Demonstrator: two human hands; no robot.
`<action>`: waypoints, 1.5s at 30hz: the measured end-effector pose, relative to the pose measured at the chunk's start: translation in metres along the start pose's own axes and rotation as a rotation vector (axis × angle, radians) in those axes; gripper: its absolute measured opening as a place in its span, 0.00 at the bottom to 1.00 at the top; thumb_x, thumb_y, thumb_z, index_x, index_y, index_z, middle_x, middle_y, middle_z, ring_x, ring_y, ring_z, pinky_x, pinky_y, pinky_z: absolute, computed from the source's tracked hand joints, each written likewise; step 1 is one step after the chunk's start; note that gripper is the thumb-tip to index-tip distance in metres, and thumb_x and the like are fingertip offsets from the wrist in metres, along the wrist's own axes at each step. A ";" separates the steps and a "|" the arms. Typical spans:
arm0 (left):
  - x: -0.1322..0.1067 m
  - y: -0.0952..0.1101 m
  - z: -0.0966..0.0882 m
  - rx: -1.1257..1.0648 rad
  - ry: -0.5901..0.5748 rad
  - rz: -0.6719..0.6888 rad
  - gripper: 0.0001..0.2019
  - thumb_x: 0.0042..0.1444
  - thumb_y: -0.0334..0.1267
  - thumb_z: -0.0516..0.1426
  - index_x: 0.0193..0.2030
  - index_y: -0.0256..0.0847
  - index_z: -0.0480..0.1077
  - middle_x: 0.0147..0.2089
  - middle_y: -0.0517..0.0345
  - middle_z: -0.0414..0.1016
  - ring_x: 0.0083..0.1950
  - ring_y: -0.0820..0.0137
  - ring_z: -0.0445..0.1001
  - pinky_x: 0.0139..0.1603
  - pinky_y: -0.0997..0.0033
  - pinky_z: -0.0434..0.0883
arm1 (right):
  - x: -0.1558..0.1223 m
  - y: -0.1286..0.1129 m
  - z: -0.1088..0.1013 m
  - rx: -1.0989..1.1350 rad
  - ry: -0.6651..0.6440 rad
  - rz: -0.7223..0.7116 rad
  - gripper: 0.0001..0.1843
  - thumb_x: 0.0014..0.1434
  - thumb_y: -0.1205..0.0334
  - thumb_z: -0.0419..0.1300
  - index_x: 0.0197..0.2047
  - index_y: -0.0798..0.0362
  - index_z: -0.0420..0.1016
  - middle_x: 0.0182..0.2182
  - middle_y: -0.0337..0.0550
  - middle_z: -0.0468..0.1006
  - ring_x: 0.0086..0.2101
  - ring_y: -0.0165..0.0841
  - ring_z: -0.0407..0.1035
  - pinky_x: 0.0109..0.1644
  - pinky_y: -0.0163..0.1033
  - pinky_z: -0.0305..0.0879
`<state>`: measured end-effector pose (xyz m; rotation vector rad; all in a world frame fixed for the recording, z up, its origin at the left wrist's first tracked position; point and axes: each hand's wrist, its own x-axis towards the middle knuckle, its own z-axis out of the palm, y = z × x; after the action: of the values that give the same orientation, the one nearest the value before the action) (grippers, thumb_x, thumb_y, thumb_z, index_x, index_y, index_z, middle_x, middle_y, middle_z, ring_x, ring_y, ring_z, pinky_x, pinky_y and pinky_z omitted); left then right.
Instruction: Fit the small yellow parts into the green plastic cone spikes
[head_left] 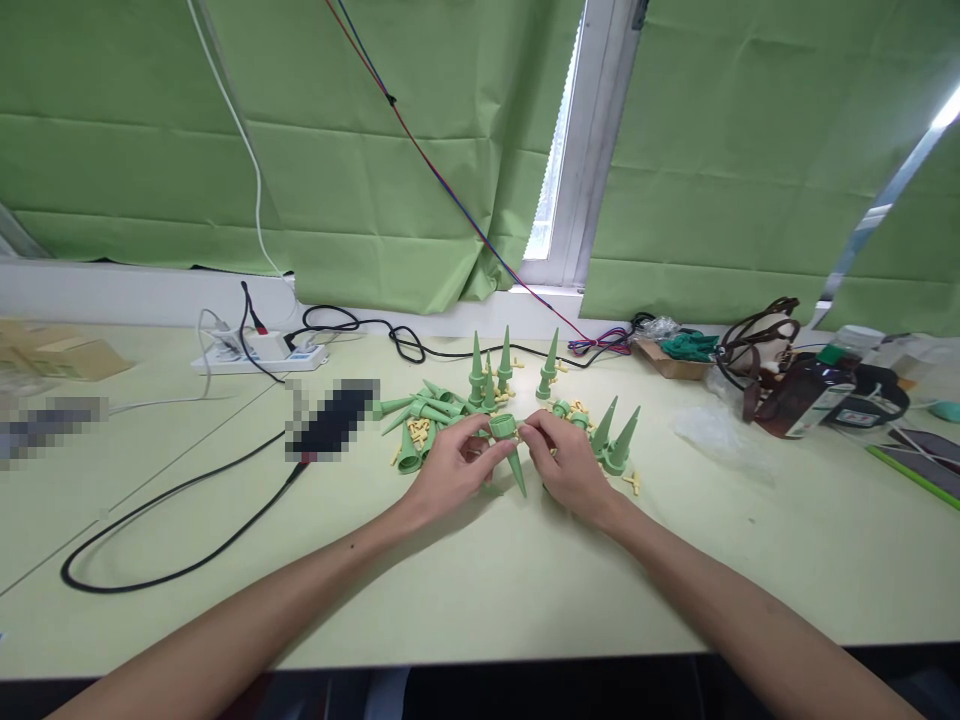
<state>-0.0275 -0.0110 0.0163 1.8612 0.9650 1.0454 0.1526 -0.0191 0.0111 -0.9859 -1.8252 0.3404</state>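
My left hand pinches a green plastic cone spike by its round cup end, with the tip pointing down towards me. Fingers of my right hand are pressed together at the cup's right side, on a small part I cannot make out. Behind the hands lies a heap of green cone spikes, some lying flat. Several more stand upright, and two stand at the right. Small yellow pegs are scattered among them.
A white power strip with plugs sits at the back left, and a black cable loops across the pale green table. Bags, a bottle and clutter fill the right side. Green curtains hang behind.
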 end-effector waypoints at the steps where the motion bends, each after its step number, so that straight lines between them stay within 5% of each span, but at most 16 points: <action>1: 0.000 0.000 0.000 0.003 0.001 0.007 0.15 0.60 0.48 0.58 0.32 0.42 0.59 0.20 0.68 0.59 0.21 0.75 0.62 0.22 0.74 0.61 | 0.000 0.000 0.000 0.001 -0.001 -0.001 0.13 0.69 0.60 0.49 0.30 0.50 0.62 0.23 0.35 0.65 0.24 0.29 0.58 0.30 0.36 0.56; 9: 0.002 -0.001 -0.001 0.099 0.060 0.129 0.12 0.59 0.45 0.60 0.34 0.40 0.64 0.31 0.63 0.60 0.24 0.77 0.65 0.23 0.75 0.62 | -0.001 0.001 -0.001 0.018 -0.023 0.002 0.16 0.70 0.59 0.47 0.29 0.50 0.58 0.21 0.34 0.61 0.22 0.29 0.56 0.30 0.36 0.54; 18: 0.000 -0.006 0.000 0.230 0.155 0.437 0.07 0.60 0.36 0.60 0.45 0.41 0.73 0.43 0.56 0.69 0.28 0.79 0.67 0.27 0.76 0.68 | -0.001 0.001 0.000 0.007 -0.052 -0.005 0.18 0.71 0.59 0.45 0.27 0.50 0.53 0.20 0.33 0.59 0.22 0.28 0.53 0.29 0.36 0.51; 25: -0.001 -0.005 -0.001 0.302 0.162 0.514 0.09 0.59 0.28 0.59 0.45 0.42 0.73 0.43 0.57 0.69 0.28 0.79 0.67 0.26 0.78 0.67 | -0.002 0.000 0.000 0.018 -0.049 -0.012 0.18 0.71 0.58 0.46 0.27 0.50 0.52 0.20 0.32 0.57 0.22 0.28 0.51 0.29 0.35 0.51; 45: 0.000 -0.008 -0.003 0.408 0.193 0.636 0.13 0.58 0.25 0.56 0.47 0.42 0.71 0.42 0.56 0.69 0.25 0.81 0.62 0.24 0.79 0.65 | -0.001 0.000 0.000 0.039 -0.054 -0.004 0.19 0.71 0.58 0.46 0.27 0.50 0.52 0.20 0.33 0.58 0.22 0.28 0.52 0.29 0.36 0.51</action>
<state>-0.0323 -0.0068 0.0102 2.5358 0.7376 1.5039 0.1527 -0.0201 0.0101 -0.9542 -1.8623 0.4021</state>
